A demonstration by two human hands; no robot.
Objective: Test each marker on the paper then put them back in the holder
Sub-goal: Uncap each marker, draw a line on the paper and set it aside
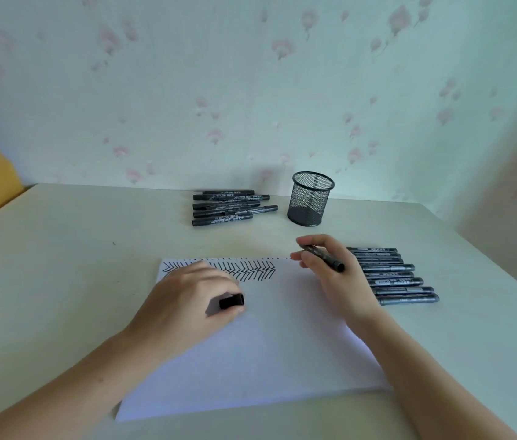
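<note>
Black marker [324,257] between right fingers [309,260], above paper [270,338].

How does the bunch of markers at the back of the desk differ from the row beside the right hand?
The back bunch lies left of the mesh holder; the right row lies next to the paper, near the right hand. The back bunch is loosely heaped, with ends uneven; the right row lies neatly side by side. The back bunch looks smaller. Both hold dark capped markers lying flat.
</note>
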